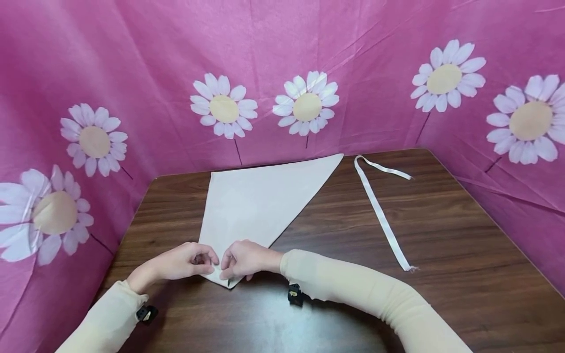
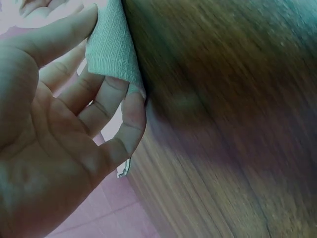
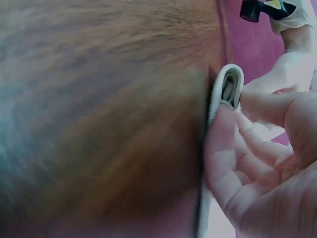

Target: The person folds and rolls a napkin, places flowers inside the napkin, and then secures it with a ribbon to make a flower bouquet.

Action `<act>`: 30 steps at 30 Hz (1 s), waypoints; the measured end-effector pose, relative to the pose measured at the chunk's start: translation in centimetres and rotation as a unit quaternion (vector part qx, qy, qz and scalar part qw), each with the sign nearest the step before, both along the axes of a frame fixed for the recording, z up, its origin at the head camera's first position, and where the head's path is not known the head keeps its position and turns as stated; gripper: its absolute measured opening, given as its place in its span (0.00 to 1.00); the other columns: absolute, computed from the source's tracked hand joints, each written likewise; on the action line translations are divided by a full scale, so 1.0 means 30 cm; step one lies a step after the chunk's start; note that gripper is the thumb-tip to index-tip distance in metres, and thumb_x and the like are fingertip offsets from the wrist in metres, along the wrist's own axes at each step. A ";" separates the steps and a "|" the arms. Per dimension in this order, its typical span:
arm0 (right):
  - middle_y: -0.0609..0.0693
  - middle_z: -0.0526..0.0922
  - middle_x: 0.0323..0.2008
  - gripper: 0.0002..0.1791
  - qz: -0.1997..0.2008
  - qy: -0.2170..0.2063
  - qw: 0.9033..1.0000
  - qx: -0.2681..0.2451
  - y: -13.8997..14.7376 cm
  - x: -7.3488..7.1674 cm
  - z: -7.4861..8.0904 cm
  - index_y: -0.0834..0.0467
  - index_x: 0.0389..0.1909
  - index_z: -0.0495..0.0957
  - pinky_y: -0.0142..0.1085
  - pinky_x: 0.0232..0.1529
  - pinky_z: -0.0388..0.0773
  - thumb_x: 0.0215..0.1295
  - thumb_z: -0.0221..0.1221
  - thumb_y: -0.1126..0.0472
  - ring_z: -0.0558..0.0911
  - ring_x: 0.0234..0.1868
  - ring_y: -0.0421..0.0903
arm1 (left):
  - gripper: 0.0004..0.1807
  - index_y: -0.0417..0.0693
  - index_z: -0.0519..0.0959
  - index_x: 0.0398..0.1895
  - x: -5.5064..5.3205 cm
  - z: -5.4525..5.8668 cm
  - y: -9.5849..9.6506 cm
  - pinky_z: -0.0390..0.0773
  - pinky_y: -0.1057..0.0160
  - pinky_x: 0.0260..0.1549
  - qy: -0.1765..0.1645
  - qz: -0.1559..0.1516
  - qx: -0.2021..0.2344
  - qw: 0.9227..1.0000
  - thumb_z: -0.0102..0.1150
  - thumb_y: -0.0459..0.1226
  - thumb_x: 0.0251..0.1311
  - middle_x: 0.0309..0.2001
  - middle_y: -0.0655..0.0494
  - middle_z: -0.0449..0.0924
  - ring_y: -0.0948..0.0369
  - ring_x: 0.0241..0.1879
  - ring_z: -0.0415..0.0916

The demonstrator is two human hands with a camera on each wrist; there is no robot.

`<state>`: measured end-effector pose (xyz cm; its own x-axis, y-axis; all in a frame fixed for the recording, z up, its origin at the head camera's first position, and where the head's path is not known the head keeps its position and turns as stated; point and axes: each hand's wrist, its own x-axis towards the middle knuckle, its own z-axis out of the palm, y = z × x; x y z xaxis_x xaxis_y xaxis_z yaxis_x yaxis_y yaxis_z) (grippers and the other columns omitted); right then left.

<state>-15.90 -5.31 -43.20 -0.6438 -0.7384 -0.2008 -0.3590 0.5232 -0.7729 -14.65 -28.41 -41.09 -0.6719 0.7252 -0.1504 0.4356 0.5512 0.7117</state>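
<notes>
Cream right sleeve (image 1: 353, 282) foremost; right hand (image 1: 252, 258), nearer the tip (image 1: 224, 283), and left hand (image 1: 187, 260) pinch near end of white cloth (image 1: 251, 203), its long axis running away far-right across wooden table (image 1: 463, 240).

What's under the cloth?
The table shows around the cloth, which lies over it. The left hand and right hand hide part of the cloth's near end. Anything beneath the middle is covered, so I can't see whether something's there.
</notes>
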 end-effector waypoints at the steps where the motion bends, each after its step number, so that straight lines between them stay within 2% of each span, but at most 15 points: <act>1: 0.37 0.81 0.19 0.08 0.006 0.012 1.000 0.002 0.001 0.001 0.004 0.54 0.35 0.85 0.30 0.17 0.78 0.62 0.72 0.54 0.79 0.14 0.40 | 0.05 0.45 0.82 0.44 0.000 -0.002 0.002 0.78 0.65 0.32 0.003 0.000 -0.002 1.000 0.64 0.33 0.67 0.32 0.64 0.81 0.68 0.31 0.76; 4: 0.35 0.80 0.18 0.13 0.024 0.068 0.997 0.015 -0.001 0.006 0.010 0.52 0.33 0.85 0.27 0.22 0.77 0.58 0.74 0.48 0.78 0.15 0.35 | 0.05 0.46 0.82 0.43 -0.002 -0.004 0.009 0.77 0.66 0.31 0.008 0.002 -0.004 1.000 0.64 0.33 0.66 0.31 0.64 0.80 0.69 0.30 0.74; 6: 0.34 0.79 0.18 0.14 0.029 0.102 0.994 0.021 -0.005 0.011 0.009 0.51 0.33 0.85 0.24 0.27 0.74 0.56 0.75 0.47 0.77 0.18 0.31 | 0.05 0.47 0.82 0.42 -0.003 -0.004 0.014 0.76 0.67 0.31 0.009 0.001 -0.003 1.000 0.65 0.32 0.65 0.30 0.64 0.79 0.70 0.30 0.73; 8: 0.33 0.79 0.18 0.13 0.026 0.116 0.993 0.027 -0.010 0.015 0.004 0.51 0.33 0.85 0.23 0.30 0.72 0.55 0.75 0.49 0.76 0.21 0.29 | 0.05 0.48 0.82 0.42 -0.002 -0.005 0.017 0.76 0.67 0.30 0.011 0.001 -0.003 1.000 0.65 0.33 0.65 0.30 0.64 0.79 0.69 0.30 0.73; 10: 0.33 0.80 0.19 0.10 0.014 0.104 0.994 0.026 -0.013 0.018 -0.002 0.51 0.32 0.84 0.24 0.28 0.74 0.57 0.75 0.53 0.77 0.20 0.30 | 0.05 0.48 0.82 0.42 0.000 -0.007 0.018 0.76 0.67 0.31 0.022 0.001 -0.002 1.000 0.66 0.33 0.65 0.32 0.65 0.80 0.69 0.31 0.74; 15: 0.35 0.81 0.18 0.05 -0.012 0.046 0.999 0.006 -0.016 0.017 -0.009 0.51 0.29 0.84 0.28 0.16 0.76 0.60 0.71 0.63 0.77 0.13 0.37 | 0.08 0.51 0.83 0.41 0.023 -0.012 0.004 0.76 0.67 0.31 0.084 -0.008 0.005 0.996 0.71 0.34 0.60 0.35 0.65 0.80 0.68 0.32 0.73; 20: 0.36 0.81 0.18 0.05 -0.009 0.021 1.000 0.003 -0.022 0.012 -0.009 0.52 0.29 0.84 0.29 0.16 0.77 0.61 0.69 0.65 0.78 0.13 0.38 | 0.15 0.55 0.84 0.40 0.047 -0.020 -0.009 0.74 0.66 0.34 0.115 -0.006 -0.022 0.993 0.79 0.36 0.50 0.37 0.68 0.80 0.68 0.34 0.72; 24: 0.37 0.81 0.19 0.05 -0.006 0.013 1.000 0.004 -0.019 0.006 -0.009 0.53 0.30 0.83 0.29 0.17 0.77 0.62 0.68 0.65 0.78 0.13 0.38 | 0.13 0.54 0.85 0.39 0.048 -0.018 0.000 0.75 0.65 0.35 0.138 0.000 -0.028 0.990 0.78 0.36 0.51 0.37 0.68 0.81 0.68 0.35 0.73; 26: 0.38 0.81 0.21 0.05 -0.001 0.006 1.000 0.000 -0.016 0.007 -0.010 0.53 0.32 0.83 0.30 0.17 0.77 0.61 0.71 0.62 0.78 0.14 0.38 | 0.10 0.54 0.85 0.38 0.047 -0.015 0.003 0.75 0.65 0.35 0.135 0.003 -0.028 0.990 0.77 0.36 0.54 0.37 0.68 0.81 0.68 0.35 0.74; 30: 0.37 0.80 0.25 0.15 0.016 0.008 1.000 -0.001 -0.010 0.012 -0.003 0.52 0.38 0.82 0.29 0.20 0.78 0.56 0.76 0.54 0.79 0.18 0.37 | 0.06 0.54 0.86 0.37 0.044 -0.012 0.007 0.75 0.64 0.34 0.124 0.010 -0.026 0.992 0.74 0.38 0.58 0.35 0.68 0.81 0.68 0.34 0.74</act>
<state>-15.55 -5.62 -43.27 -0.6223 -0.7597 -0.1887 -0.3880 0.5088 -0.7685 -13.35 -28.19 -41.45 -0.7070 0.7071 -0.0161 0.5825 0.5950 0.5537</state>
